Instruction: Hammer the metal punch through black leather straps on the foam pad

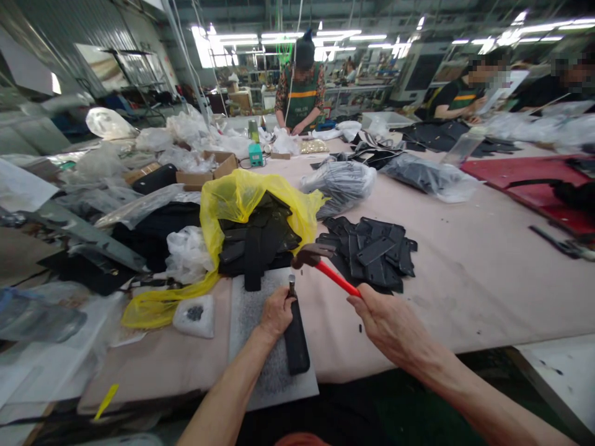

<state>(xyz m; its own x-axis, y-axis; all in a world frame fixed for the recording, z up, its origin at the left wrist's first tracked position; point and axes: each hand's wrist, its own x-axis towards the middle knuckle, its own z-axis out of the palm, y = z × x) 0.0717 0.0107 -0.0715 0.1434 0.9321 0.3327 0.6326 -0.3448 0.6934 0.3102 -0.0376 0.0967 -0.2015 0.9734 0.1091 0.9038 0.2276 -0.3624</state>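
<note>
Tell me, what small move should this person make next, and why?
Perhaps tap the metal-topped tool with the hammer: the left hand holds the tool at the far end of the black piece, and the right hand grips the hammer, its head near the tool's top.

Cardbd box (pixel 227 166) nr teal box (pixel 255 155), red board (pixel 502 170) far R, co-worker (pixel 301 87) in grn vest (pixel 298 106) opp.

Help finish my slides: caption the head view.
Left hand holds a metal-topped tool at a black strip, right hand a red-handled hammer.
</note>
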